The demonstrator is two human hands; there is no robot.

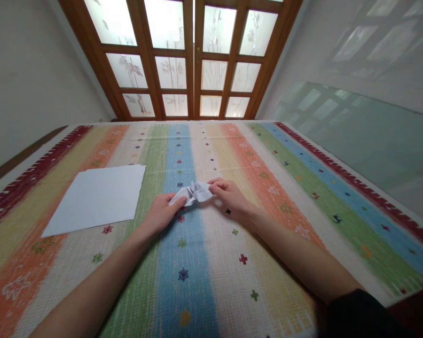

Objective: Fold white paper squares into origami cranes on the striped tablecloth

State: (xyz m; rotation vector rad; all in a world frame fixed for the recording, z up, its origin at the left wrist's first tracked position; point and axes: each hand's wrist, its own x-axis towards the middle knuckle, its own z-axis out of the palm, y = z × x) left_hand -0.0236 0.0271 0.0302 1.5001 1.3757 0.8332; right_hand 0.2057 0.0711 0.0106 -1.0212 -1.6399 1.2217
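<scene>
A small folded white paper [194, 192] is held between my two hands over the blue and white stripes of the tablecloth. It has creased flaps that stand up at its middle. My left hand [162, 211] pinches its left end, thumb on top. At the right end, the thumb and fingers of my right hand [227, 193] are closed on the paper. Some of the fingertips are hidden behind the paper.
A stack of flat white paper sheets [97, 199] lies on the left of the striped tablecloth [197, 281]. Beyond the table's far edge stand wooden doors with frosted panes [174, 72]. A pale glass panel [359, 141] leans along the right wall.
</scene>
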